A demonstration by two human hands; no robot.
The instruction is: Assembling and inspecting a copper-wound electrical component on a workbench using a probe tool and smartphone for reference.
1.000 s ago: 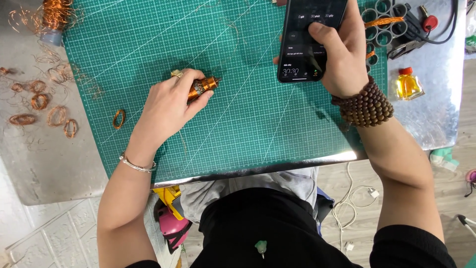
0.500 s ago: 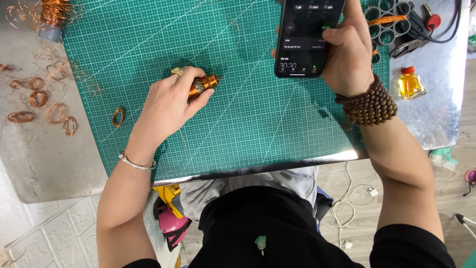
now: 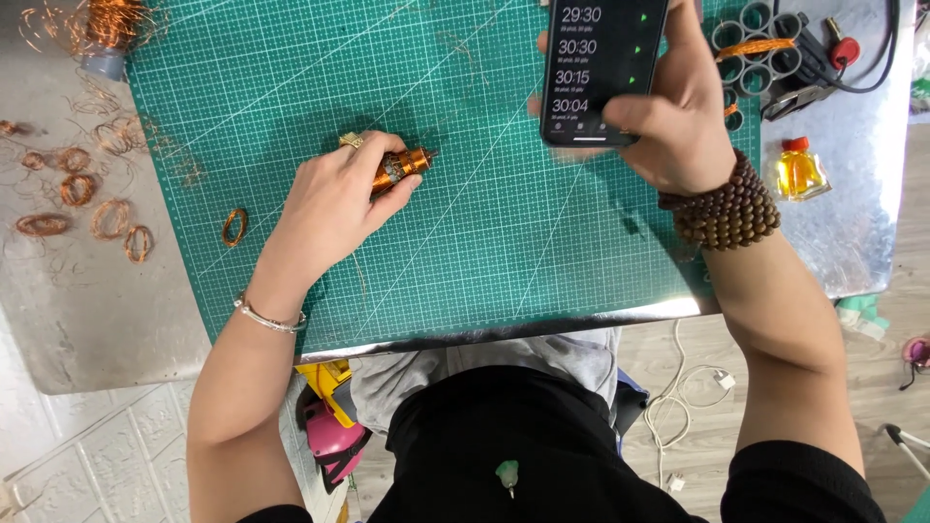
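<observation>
My left hand (image 3: 339, 189) rests on the green cutting mat (image 3: 484, 242) and is closed around a small spool wound with copper wire (image 3: 402, 167). My right hand (image 3: 673, 121) holds a black smartphone (image 3: 603, 68) upright above the mat's far right part, thumb on its lit screen, which shows a list of rows. A brown bead bracelet (image 3: 727, 208) wraps my right wrist; a thin silver bangle (image 3: 266, 315) circles the left.
Several small copper wire coils (image 3: 97, 208) lie on the grey tabletop at left, one coil (image 3: 233, 227) on the mat's edge, a tangled wire bundle (image 3: 107, 24) far left. A small bottle of yellow liquid (image 3: 799, 169), grey tube rings (image 3: 751, 48) and a black tool sit at right.
My right hand has lifted the phone farther away, toward the mat's far edge. My left hand stays on the copper spool in the same spot.
</observation>
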